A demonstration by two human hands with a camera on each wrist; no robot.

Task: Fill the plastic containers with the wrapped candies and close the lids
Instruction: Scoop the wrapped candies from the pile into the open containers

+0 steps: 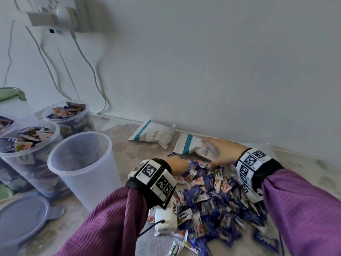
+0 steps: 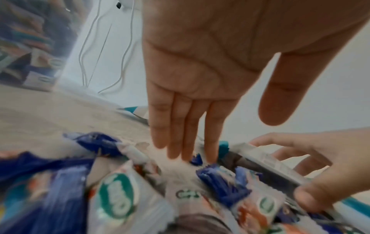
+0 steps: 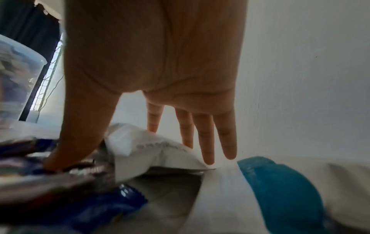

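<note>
A pale patterned worktop [image 1: 77, 215] is seen against a white wall. Nearest, wrapped candies [image 1: 212, 198] are heaped; their green oval logos are too blurred to read. The left hand [image 1: 178, 164], fingers [image 2: 176, 126] straight, touches the heap. The right hand [image 1: 222, 150], fingers spread, rests on a barcoded white packet [image 1: 191, 145]. An empty container [image 1: 83, 169] stands left; filled containers [image 1: 27, 145] behind it are partly cut off.
</note>
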